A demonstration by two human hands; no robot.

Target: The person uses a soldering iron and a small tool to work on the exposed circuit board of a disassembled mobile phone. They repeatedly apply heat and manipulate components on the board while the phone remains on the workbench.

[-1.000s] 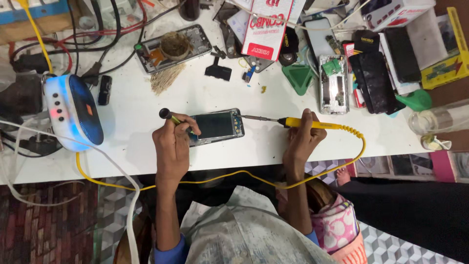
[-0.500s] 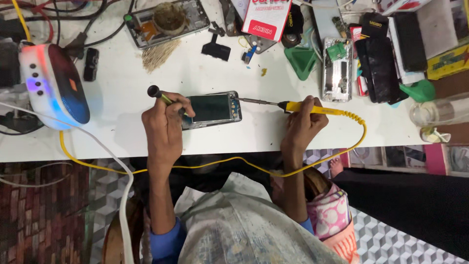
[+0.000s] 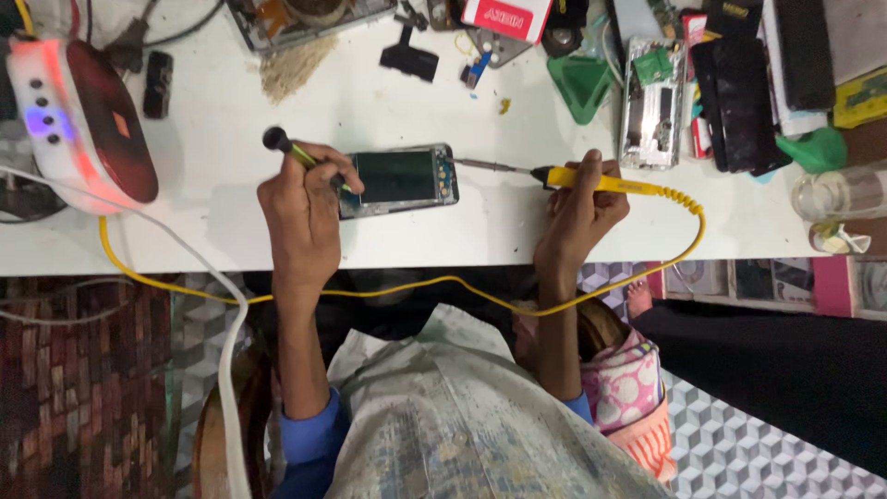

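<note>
An opened phone (image 3: 399,179) with its insides showing lies on the white table (image 3: 231,102) in front of me. My left hand (image 3: 303,205) rests at the phone's left end and grips a thin green-handled tool (image 3: 288,148) with a black knob. My right hand (image 3: 577,205) holds a yellow soldering iron (image 3: 601,181); its metal tip reaches to the phone's right end. The iron's yellow cord (image 3: 443,282) loops down over the table's front edge and across my lap.
A white-and-red rounded device (image 3: 83,120) glows at the left with cables. Along the back lie a tray with a brush, a green triangular pick (image 3: 582,83), an opened phone frame (image 3: 651,102), black phones (image 3: 739,92) and a red-and-white box (image 3: 508,17). A glass jar (image 3: 841,194) stands at right.
The view has drifted so the table sits higher and closer. Both hands stay at the phone, with the iron's tip still at its right end.
</note>
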